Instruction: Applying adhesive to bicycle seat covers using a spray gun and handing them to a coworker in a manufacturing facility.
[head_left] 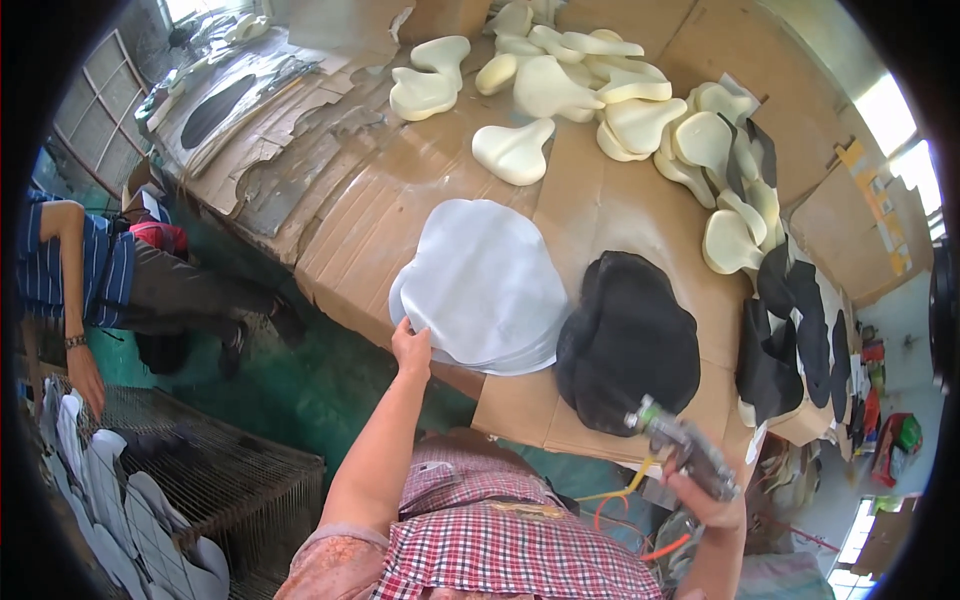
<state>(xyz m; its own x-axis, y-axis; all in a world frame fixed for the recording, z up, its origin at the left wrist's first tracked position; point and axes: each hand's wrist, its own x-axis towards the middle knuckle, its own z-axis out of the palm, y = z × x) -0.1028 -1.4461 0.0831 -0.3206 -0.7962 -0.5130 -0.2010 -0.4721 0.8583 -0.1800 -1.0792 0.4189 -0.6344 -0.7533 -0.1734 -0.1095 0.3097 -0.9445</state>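
Note:
My left hand (411, 348) pinches the near-left edge of a stack of pale grey saddle-cover sheets (490, 280) with rounded, lobed outlines. My right hand (712, 503) is wrapped round a metal spray gun (692, 452), held near the table's front edge. Its nozzle points up and left, toward a pile of black sheets (630, 340) of similar shape. The black pile lies right beside the grey stack. A yellow and orange hose (662, 548) hangs below the gun.
Cream foam saddle pads (515, 152) lie heaped at the back and right of the cardboard-covered table (350, 240). Black covers (770, 360) hang at its right end. On the left, another person (75, 255) is beside a wire rack (240, 470) with grey pieces (110, 490).

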